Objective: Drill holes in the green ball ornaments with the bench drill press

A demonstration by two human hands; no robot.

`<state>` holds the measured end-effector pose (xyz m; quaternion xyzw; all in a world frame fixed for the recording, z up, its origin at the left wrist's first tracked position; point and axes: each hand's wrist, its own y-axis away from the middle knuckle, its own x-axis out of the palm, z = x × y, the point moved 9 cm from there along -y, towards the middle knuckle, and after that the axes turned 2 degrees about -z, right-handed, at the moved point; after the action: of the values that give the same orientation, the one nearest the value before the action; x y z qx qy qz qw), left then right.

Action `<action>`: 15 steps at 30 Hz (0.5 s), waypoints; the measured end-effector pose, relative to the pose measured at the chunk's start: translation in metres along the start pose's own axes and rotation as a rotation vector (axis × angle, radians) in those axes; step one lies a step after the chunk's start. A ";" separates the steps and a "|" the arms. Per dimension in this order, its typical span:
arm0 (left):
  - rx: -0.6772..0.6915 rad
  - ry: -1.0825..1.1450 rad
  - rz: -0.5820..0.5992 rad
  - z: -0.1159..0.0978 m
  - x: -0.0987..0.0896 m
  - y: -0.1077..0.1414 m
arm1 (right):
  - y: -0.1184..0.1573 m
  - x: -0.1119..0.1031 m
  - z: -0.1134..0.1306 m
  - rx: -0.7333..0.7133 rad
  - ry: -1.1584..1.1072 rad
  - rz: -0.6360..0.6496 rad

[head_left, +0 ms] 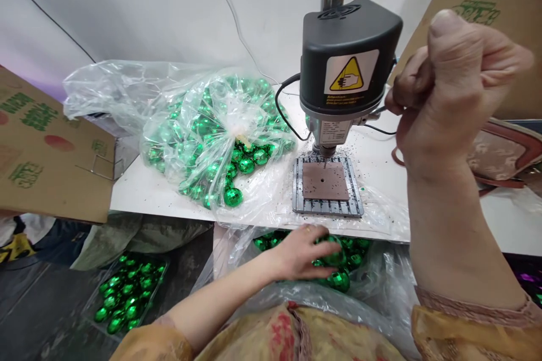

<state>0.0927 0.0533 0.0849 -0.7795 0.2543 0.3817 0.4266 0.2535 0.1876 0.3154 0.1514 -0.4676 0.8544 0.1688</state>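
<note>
My left hand [302, 252] is low over a plastic bag of green mirrored balls in front of me. Its fingers curl around one green disco ball [334, 255], which they partly hide. Raised at the right, my right hand [453, 79] is closed on the feed lever [381, 109] of a small drill press [351, 56]; most of the lever is hidden inside the fist. Under the bit, a brown square pad [314, 187] with a dark hole lies on the slotted metal base [298, 204], with no ball on it.
A clear bag [169, 82] of green balls spreads over the white table [156, 203]. Below left stands a clear tray [96, 324] of more balls. Cardboard boxes [55, 175] flank both sides. A bag with brown trim [503, 152] lies at right. Dark shavings surround the press.
</note>
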 end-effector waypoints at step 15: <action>-0.899 -0.685 0.131 0.143 -0.142 0.110 | 0.000 -0.015 -0.017 0.073 -0.068 -0.122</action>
<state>-0.1233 0.1302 0.0989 -0.6988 -0.0382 0.7091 0.0862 0.2650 0.1997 0.3009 0.2146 -0.4316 0.8533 0.1989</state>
